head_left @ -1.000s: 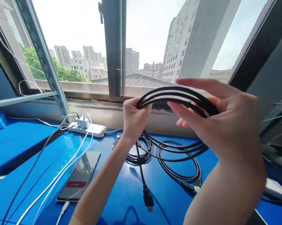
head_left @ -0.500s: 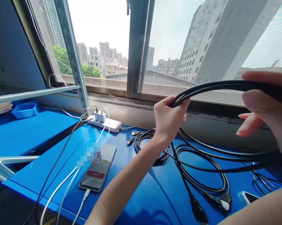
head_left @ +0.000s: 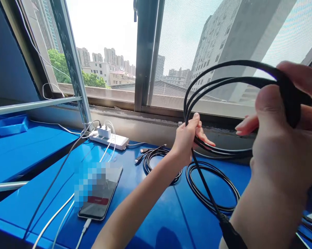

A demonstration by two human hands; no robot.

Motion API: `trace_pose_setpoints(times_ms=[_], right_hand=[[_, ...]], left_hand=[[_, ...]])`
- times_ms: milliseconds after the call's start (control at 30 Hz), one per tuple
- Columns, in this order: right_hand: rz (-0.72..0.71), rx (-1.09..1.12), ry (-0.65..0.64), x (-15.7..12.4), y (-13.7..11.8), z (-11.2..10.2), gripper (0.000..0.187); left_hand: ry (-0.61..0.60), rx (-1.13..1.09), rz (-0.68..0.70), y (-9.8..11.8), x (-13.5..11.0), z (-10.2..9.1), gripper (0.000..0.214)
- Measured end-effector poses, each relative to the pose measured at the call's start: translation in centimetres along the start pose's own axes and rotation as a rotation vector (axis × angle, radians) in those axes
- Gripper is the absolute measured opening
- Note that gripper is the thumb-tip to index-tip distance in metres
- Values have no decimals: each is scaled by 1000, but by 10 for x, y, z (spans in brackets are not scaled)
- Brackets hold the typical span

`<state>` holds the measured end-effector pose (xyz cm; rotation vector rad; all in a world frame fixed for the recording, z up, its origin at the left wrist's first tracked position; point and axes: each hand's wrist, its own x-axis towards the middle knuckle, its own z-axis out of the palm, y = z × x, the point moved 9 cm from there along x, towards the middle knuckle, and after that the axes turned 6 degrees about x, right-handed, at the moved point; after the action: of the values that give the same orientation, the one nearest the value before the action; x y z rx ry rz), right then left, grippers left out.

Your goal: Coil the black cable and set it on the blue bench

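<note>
Steady the loops of the black cable (head_left: 249,80), held above the blue tabletop (head_left: 202,228) right of the frame's centre, with the left hand (head_left: 187,138) closed about the strands, some fingers loosely spread, and pinch the far side between right hand (head_left: 283,145) thumb and fingers, near the right edge. Even out the arcs without twisting, letting the connector end (head_left: 230,231) hang free at lower right. Looks slim, smooth and unevenly looped, thicker at that end.
</note>
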<state>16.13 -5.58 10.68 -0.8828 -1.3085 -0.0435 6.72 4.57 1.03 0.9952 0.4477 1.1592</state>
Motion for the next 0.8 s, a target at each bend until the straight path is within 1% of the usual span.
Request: trace_pose_setpoints(times_ms=[33,67,133,167,233,300,400,500,600,700,800], right_hand=[[-14,31,106,-4,-5,2,37],[-46,56,146,-6,-9,7,39],[-1,32,95,-6,-4,21,43],[36,23,62,-5,2,24,46],[132,32,31,-2,18,24,52],[203,87,27,-1,32,20,55],[199,164,-29,1,39,22,55],[158,192,-87,1,35,26,55],[163,208,-60,0,32,22,50],[175,245,-22,0,32,17,45],[187,255,-43,-1,33,18,48]], left_hand=[[57,0,43,6,0,-6,39],[113,13,89,12,0,-13,40],[200,74,186,27,-1,-26,40],[236,118,239,35,-3,-31,39],[295,213,343,52,-7,-40,33],[323,300,429,67,-12,-44,24],[345,393,517,81,-20,-42,20],[343,431,555,86,-26,-36,18],[310,442,559,84,-28,-29,13],[294,454,550,81,-28,-25,12],[306,470,552,78,-26,-25,14]])
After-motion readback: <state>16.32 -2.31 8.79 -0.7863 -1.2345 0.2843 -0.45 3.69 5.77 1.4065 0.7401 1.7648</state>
